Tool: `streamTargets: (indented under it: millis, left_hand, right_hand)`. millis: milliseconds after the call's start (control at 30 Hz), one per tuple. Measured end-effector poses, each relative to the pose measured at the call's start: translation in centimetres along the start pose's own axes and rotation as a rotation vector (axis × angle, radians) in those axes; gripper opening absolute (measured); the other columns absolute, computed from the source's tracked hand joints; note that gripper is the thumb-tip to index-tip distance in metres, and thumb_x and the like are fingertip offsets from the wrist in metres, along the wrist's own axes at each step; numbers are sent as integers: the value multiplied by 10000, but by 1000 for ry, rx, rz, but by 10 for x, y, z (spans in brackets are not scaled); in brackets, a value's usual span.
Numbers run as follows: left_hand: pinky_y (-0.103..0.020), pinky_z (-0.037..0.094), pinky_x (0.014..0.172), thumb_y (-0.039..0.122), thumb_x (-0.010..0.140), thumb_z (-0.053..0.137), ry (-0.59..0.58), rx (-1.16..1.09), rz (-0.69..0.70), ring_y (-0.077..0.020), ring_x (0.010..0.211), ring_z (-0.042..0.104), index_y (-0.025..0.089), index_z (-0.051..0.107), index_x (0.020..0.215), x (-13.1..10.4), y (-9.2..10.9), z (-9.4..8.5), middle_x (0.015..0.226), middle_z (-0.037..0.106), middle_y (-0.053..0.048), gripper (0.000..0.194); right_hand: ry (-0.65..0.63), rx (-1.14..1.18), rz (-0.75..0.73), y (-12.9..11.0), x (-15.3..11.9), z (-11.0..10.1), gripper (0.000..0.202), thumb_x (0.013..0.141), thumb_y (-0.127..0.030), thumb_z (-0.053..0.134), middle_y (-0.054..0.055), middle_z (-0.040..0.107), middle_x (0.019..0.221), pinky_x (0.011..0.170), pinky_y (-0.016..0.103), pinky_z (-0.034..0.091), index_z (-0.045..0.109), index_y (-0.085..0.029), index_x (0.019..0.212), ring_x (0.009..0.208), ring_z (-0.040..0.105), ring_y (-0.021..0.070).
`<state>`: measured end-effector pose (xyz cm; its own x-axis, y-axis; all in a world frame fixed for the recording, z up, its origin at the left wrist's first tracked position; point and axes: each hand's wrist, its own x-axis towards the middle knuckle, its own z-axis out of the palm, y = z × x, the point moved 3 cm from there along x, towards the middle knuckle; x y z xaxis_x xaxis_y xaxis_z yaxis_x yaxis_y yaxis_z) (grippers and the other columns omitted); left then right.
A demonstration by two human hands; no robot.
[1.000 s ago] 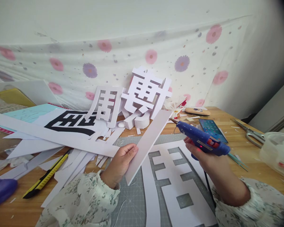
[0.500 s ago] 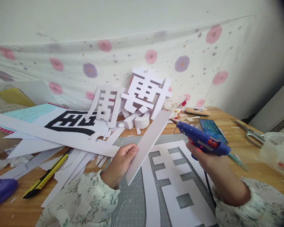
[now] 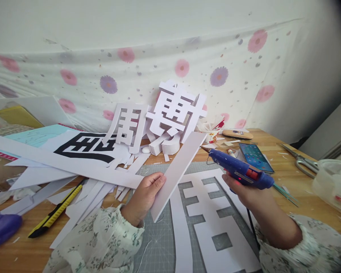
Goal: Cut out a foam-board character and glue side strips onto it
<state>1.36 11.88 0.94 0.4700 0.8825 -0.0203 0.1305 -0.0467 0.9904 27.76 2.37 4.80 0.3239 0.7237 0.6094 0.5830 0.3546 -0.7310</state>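
Note:
Between its thumb and fingers my left hand (image 3: 147, 191) grips the lower end of a white foam strip (image 3: 182, 167), which slants up to the right. A blue glue gun (image 3: 241, 168) with a small red light is in my right hand (image 3: 252, 193); its nozzle points left, close to the strip's upper right edge. Beneath both hands, a large white cut-out character (image 3: 204, 216) lies on a grey cutting mat (image 3: 157, 235). Whether the nozzle touches the strip I cannot tell.
White raised characters (image 3: 170, 110) lean at the back. Left are a black printed character (image 3: 85, 148), a yellow cutter (image 3: 57, 210) and white offcuts (image 3: 85, 204). Right are a phone (image 3: 255, 157), scissors (image 3: 301, 161), a clear tub (image 3: 332, 185) and a paper cup (image 3: 210, 134).
My right hand and the glue gun have shifted slightly left, with the nozzle a little lower along the strip's edge. My left hand and the strip have hardly moved.

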Motion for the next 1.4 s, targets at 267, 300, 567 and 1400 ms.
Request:
streamTargets:
  millis: [267,300,567,1400]
  left_hand:
    - [-253,355,635,591,849,615,18,-7,18,-148,688,421,185,581,728,0,3,1,722,498,21,425]
    - [-253,359,637,587,852,615,20,-8,17,-149,689,427,185,588,732,0,3,1,723,506,19,421]
    - [-259,381,637,589,844,616,37,-6,3,-159,688,463,190,607,740,-1,3,1,726,552,10,413]
    - [-267,440,672,597,815,654,72,-57,-15,-181,748,537,190,662,779,0,1,0,765,626,-8,409]
  right_hand:
    - [-32,-27,-11,0,-2,0,229,749,-268,668,-16,527,572,497,329,457,501,-265,592,491,497,171]
    - [-39,-25,-13,0,-2,0,227,751,-265,666,-14,531,574,497,332,458,502,-266,594,492,501,175]
    - [-71,-57,-42,-1,-3,1,225,751,-252,662,-6,545,579,495,338,455,494,-270,603,499,508,185]
    - [-239,-7,-56,-21,-3,12,277,735,-235,619,-46,420,546,457,273,350,393,-247,575,474,409,122]
